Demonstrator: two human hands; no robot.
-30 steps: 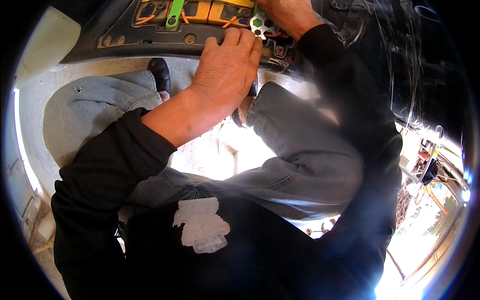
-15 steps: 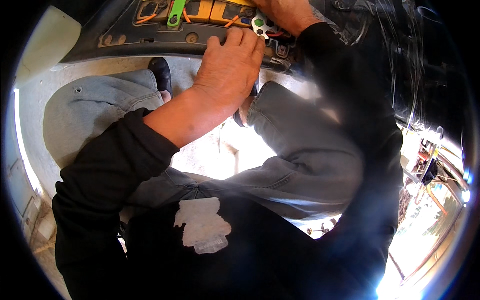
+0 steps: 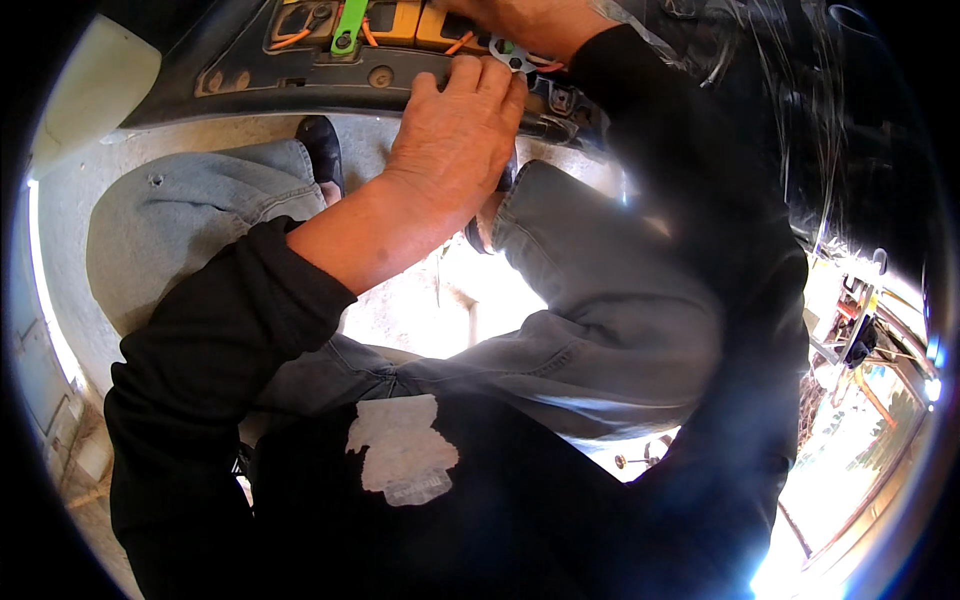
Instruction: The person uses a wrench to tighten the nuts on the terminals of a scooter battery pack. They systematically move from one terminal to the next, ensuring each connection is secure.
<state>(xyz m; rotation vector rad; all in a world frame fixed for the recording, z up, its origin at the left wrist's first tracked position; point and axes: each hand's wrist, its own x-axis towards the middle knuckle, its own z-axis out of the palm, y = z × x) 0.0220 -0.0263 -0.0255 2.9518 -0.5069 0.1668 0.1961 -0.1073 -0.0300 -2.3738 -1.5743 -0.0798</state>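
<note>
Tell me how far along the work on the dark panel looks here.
Looks mid-job. Done: cannot tell; no finished step shows. In hand: the left hand lies flat on the dark panel, fingertips near a small silver metal piece; the right hand is at the top edge, above that piece, its grip hidden. Left: orange wires and a green strap lie loose over the yellow blocks.

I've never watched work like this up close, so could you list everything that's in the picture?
Dark panel: one, grey-black, top of view.
Yellow blocks: a few, set in the panel at the top edge.
Green strap: one, lying over the yellow blocks.
Orange wires: several, among the blocks.
Small metal piece: one, silver, between the two hands.
Concrete floor: grey, left side.
Shoe: one seen, black, below the panel.
Jeans: grey, centre.
Left hand: resting against the panel, black sleeve.
Right hand: at the top edge, black sleeve.
</note>
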